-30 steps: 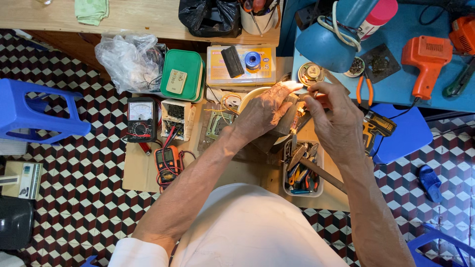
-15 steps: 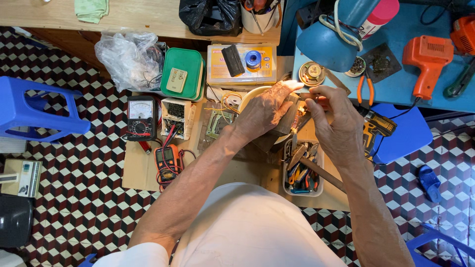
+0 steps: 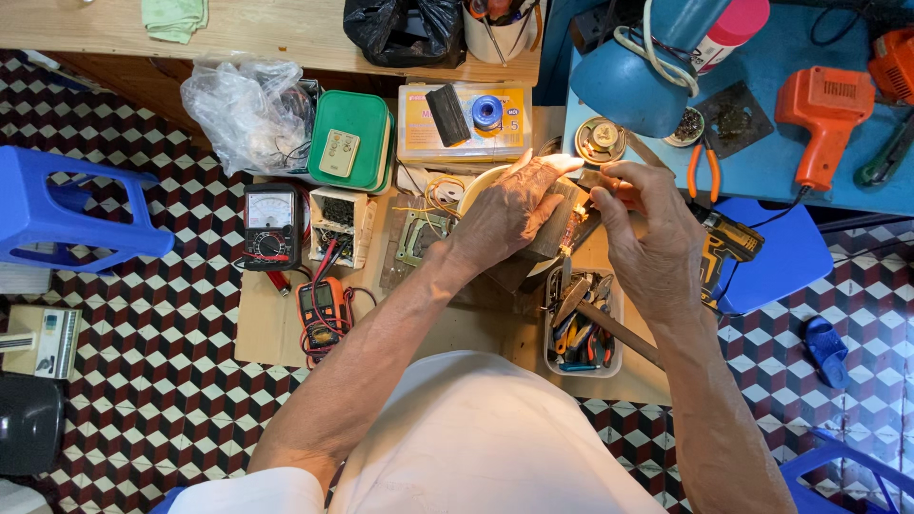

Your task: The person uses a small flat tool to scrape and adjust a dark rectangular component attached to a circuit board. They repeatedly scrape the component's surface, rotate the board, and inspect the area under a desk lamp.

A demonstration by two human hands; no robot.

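My left hand [image 3: 514, 211] lies over a grey-brown boxy device [image 3: 564, 228] and grips its top, above a sheet of cardboard [image 3: 276, 328] on the floor. My right hand [image 3: 649, 238] is just right of the device. Its fingers are pinched on a slim tool with an orange handle [image 3: 617, 186], held at the device's upper right edge. Most of the device and the tool's tip are hidden by my hands.
A clear tray of hand tools [image 3: 583, 343] sits below the device. Left of it are an orange multimeter [image 3: 324, 309], an analog meter [image 3: 269, 224] and a green box [image 3: 350, 141]. A blue lamp [image 3: 628, 76], pliers [image 3: 705, 167] and an orange power tool [image 3: 824, 114] are on the blue surface. A blue stool [image 3: 67, 209] stands at the left.
Both hands stay on the device. My right hand has shifted only slightly at the device's upper right edge.
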